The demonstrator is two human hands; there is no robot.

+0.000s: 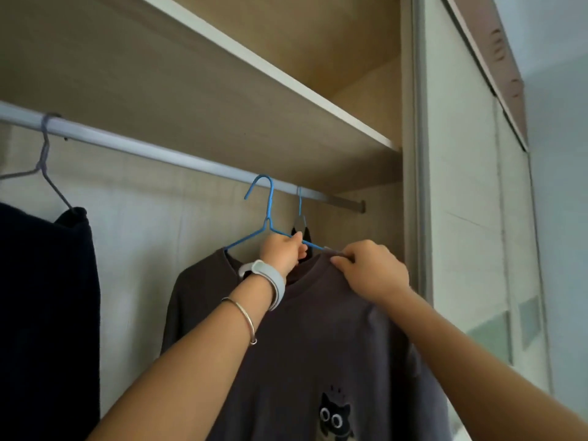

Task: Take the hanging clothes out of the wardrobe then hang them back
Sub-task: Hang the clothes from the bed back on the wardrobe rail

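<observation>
Grey-brown cat-print cotton T-shirt [318, 329] hangs on a blue wire hanger [270, 202]. The left hand [283, 253] grips the hanger's wire; the right hand [372, 268], at its three o'clock, pinches the collar [313, 265].

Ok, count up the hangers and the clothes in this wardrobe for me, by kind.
Hangers: 3, the blue hanger, the lilac hanger, the grey hanger.
Clothes: 3, the cat T-shirt, the navy garment, the black garment.
Total: 6.

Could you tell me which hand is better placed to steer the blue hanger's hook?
Left: the left hand grips the blue hanger just below its hook; the right hand only pinches the shirt collar.
</observation>
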